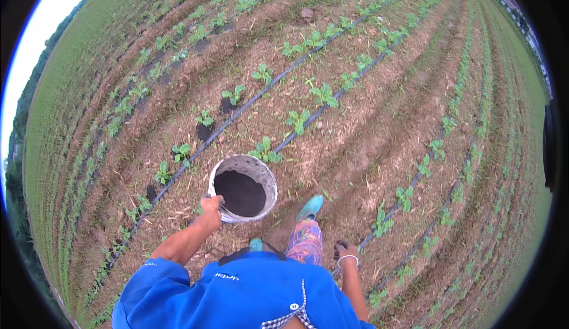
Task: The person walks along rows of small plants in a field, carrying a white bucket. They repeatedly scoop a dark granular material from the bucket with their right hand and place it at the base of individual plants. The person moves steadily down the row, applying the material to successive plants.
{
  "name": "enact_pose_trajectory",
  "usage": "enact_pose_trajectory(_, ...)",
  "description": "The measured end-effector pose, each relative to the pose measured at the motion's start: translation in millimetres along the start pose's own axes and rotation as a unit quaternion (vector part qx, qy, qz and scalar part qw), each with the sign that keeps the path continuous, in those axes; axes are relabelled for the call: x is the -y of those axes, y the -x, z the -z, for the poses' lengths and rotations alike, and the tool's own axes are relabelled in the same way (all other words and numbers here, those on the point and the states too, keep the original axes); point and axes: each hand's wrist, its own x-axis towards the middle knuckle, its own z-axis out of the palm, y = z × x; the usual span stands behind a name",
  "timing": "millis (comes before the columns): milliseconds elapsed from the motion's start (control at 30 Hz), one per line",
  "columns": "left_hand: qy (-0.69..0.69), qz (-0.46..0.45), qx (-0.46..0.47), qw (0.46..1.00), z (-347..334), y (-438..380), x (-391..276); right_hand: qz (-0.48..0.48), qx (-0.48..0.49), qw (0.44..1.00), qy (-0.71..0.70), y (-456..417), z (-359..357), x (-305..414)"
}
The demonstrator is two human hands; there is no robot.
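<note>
A whitish bucket [271, 187] hangs in front of me, held at its left rim by my left hand [212, 207]. Dark, powdery material [240, 193] fills its lower part. Low at my right side is my right hand [346, 251], its fingers blackened and a pale band around the wrist; whether it holds anything cannot be told. Just beyond the bucket grows a leafy seedling [265, 150]. Dark patches of the same colour [205, 131] lie at the base of several seedlings in the row to the left.
Black drip irrigation lines [284, 73] run along the rows of young leafy plants [324, 94]. Another line with seedlings [381, 224] passes close on my right. My foot in a turquoise shoe [311, 207] stands on bare soil between rows. A clod [306, 14] lies farther ahead.
</note>
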Motion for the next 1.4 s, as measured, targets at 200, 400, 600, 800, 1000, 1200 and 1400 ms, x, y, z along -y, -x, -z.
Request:
enact_pose_trajectory(200,-0.034,0.052,0.096,0.993,-109.7,55.4,-34.7,-0.003,0.127,0.989,-0.074,-102.8,-53.1,90.6)
enact_pose_trajectory(400,-0.030,0.058,0.181,0.981,-183.2,88.7,-69.3,0.117,0.108,0.980,-0.122,-137.8,-50.7,190.2)
enact_pose_trajectory(600,-0.088,0.054,0.182,0.978,-209.9,65.6,-90.7,0.154,0.093,0.983,0.039,-130.4,-56.9,240.6)
enact_pose_trajectory(800,-0.106,0.067,0.174,0.977,-223.2,-5.8,-131.0,0.124,0.036,0.991,-0.026,-160.1,-129.3,230.6)
enact_pose_trajectory(1000,-0.105,0.053,0.153,0.981,-190.0,-58.2,-188.1,0.091,0.112,0.988,0.046,-151.7,-221.2,301.6)
enact_pose_trajectory(1200,-0.031,0.079,0.103,0.991,-190.1,-160.0,-175.2,0.123,0.183,0.971,0.094,-237.0,-321.5,308.8)
enact_pose_trajectory(1400,-0.183,0.084,0.204,0.958,-275.2,-288.7,-221.5,0.015,0.202,0.973,-0.112,-335.3,-388.5,313.1)
